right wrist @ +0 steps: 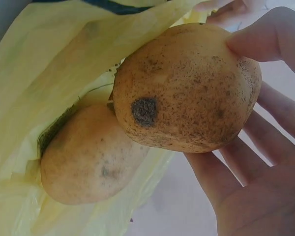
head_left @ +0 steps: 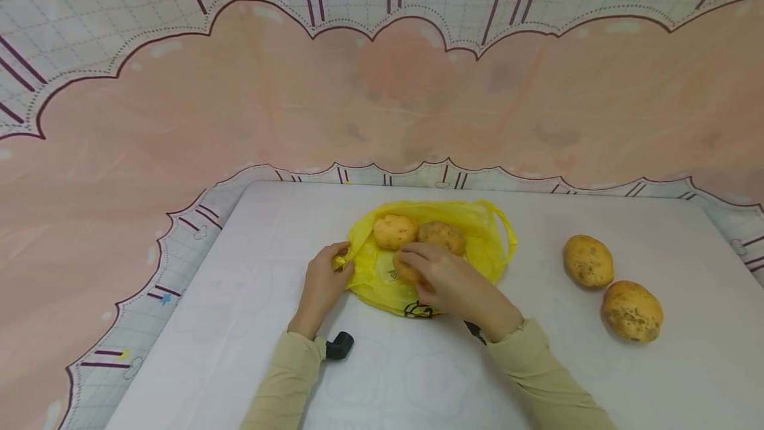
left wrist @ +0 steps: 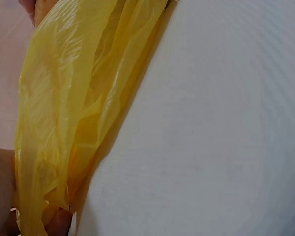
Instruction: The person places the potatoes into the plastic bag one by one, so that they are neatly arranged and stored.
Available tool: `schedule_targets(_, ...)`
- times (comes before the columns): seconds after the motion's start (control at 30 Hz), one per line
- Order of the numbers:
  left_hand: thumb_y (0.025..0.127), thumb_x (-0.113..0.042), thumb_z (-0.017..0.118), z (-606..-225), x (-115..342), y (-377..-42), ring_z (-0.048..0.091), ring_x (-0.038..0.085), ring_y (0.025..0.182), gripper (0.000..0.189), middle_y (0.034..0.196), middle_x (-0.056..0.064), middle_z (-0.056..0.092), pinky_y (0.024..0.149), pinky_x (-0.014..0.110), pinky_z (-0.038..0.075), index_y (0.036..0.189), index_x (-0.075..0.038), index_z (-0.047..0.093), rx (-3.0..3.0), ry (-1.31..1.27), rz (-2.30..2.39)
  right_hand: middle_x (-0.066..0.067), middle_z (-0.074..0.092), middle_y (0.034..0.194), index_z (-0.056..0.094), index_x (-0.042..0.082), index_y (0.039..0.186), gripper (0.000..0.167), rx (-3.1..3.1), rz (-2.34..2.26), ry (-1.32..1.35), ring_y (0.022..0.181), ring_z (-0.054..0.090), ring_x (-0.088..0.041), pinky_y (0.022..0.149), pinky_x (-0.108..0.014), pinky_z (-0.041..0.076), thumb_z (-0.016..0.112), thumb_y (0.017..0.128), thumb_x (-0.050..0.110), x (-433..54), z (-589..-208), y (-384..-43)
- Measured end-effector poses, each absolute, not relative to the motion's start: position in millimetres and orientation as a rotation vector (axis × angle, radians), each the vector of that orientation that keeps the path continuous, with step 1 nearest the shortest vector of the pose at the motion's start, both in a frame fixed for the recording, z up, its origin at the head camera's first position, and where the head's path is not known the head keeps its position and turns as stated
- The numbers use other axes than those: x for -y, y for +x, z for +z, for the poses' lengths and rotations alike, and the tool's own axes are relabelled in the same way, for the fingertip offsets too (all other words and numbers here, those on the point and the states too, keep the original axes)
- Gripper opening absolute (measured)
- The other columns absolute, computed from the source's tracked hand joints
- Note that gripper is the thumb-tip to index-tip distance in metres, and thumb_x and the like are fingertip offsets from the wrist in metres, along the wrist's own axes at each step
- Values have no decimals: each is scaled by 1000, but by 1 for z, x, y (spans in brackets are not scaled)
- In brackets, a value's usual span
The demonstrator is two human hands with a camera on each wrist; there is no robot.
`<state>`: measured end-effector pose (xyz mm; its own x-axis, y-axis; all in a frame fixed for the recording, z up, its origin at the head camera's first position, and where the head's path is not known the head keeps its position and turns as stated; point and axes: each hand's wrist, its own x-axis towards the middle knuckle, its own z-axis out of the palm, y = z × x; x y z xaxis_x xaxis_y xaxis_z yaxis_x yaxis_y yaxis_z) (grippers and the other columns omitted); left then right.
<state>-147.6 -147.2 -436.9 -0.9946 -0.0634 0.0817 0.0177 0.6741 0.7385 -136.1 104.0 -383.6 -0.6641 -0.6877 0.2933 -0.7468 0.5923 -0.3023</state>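
A yellow plastic bag (head_left: 370,287) lies with its mouth spread towards me in the head view. My left hand (head_left: 322,281) pinches the bag's left edge; in the left wrist view the thin film (left wrist: 54,98) runs up from between thumb and fingers. Over the bag's opening, my right hand (head_left: 450,281) holds a potato (right wrist: 187,88) with a dark spot, thumb on one side and fingers on the other. Two more potatoes lie inside the bag, a paler one (head_left: 395,231) on the left and a browner one (head_left: 442,236) beside it, partly hidden by the right hand.
Two loose potatoes, one farther back (head_left: 588,261) and one nearer (head_left: 633,311), lie on the white tabletop (head_left: 239,284) at the right. A handle loop (head_left: 507,237) of the bag sticks out to its right. Patterned cloth (head_left: 382,111) hangs behind the table.
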Motion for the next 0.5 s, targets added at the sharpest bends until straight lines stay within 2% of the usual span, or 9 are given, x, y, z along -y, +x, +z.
schedule_targets(0.27, 91, -10, 67, -437, 147, -148, 60, 31, 109, 40, 119, 17, 66, 93, 43, 52, 130, 0, 61, 2777, 40, -1228, -7, 59, 136, 61, 8, 132, 48, 2667, 605, 1264, 124, 57, -22, 104, -35, 48, 74, 85, 6, -96, -387, -138)
schedule_targets(0.5, 91, -10, 68, -439, 147, -148, 59, 30, 111, 41, 119, 16, 66, 96, 44, 50, 131, -1, 61, 2780, 44, -1231, -5, 59, 136, 62, 8, 131, 48, 2650, 590, 1287, 127, 56, -20, 106, -33, 47, 75, 85, 5, -90, -389, -140)
